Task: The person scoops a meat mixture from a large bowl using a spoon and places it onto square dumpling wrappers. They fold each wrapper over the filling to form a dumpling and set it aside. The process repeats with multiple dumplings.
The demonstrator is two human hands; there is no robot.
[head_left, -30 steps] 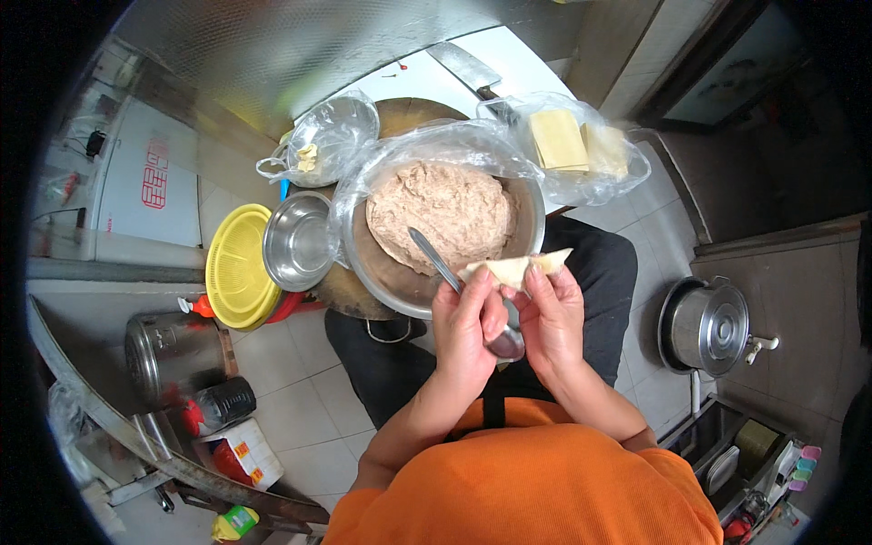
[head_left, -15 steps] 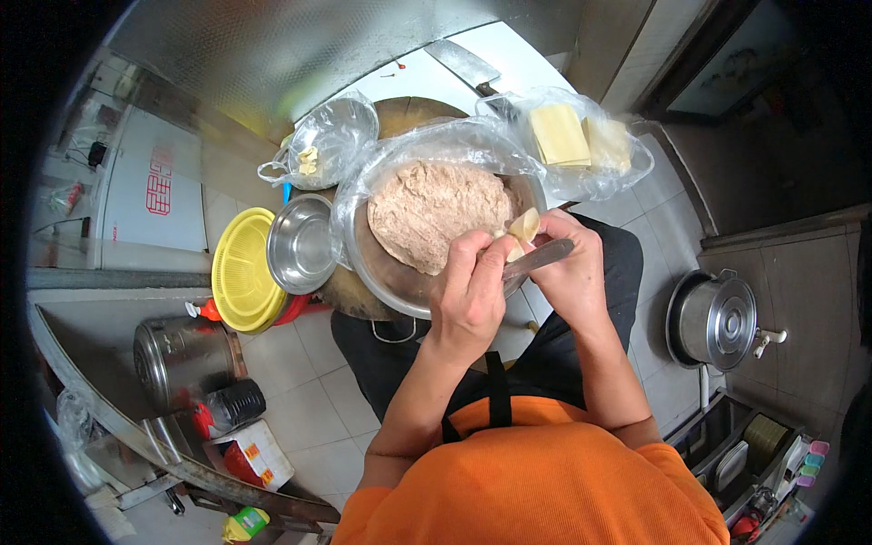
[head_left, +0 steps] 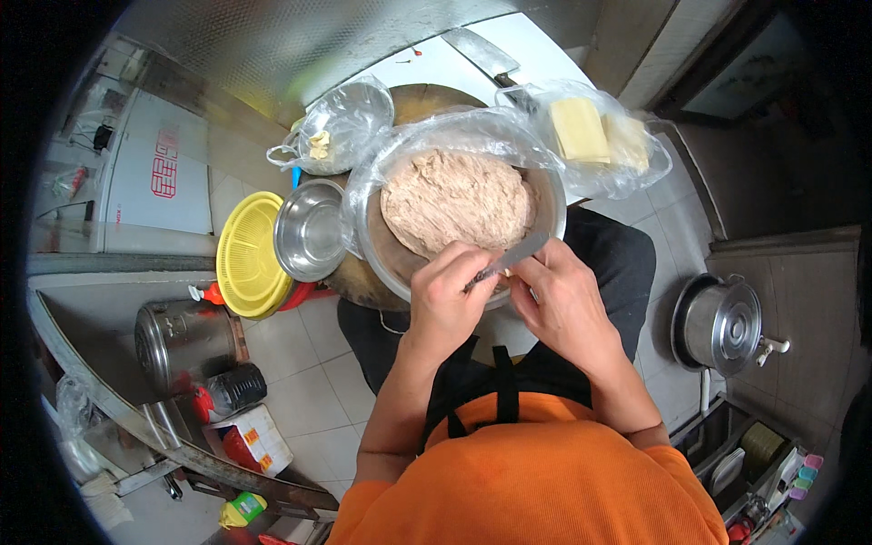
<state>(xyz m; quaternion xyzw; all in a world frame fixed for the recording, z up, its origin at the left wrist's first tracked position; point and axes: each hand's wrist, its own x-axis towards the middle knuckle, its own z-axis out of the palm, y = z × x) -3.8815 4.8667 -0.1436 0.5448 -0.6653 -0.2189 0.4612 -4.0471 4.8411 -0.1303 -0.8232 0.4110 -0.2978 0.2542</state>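
Both my hands meet over the near rim of a metal basin (head_left: 400, 282). A big mass of pale pink minced meat filling (head_left: 454, 200) fills much of it. My left hand (head_left: 448, 295) is closed round a flat metal spatula (head_left: 525, 249), whose blade slants up to the right over my right fingers. My right hand (head_left: 565, 298) is pinched on a wonton wrapper; only a pale bit shows between the fingertips, the rest is hidden. Square yellowish wonton wrappers (head_left: 579, 130) lie stacked in a clear plastic bag beyond the basin, to the right.
Left of the basin are a steel bowl (head_left: 310, 232), a yellow colander (head_left: 243, 263) and a plastic-lined bowl (head_left: 359, 109) with pale folded pieces. A cleaver (head_left: 480, 51) lies on the white surface behind. A lidded pot (head_left: 724, 327) stands on the right.
The pale wrapper that stood open between my fingers is now mostly hidden in them. My hands have drawn slightly lower and nearer, and the view has shifted a little.
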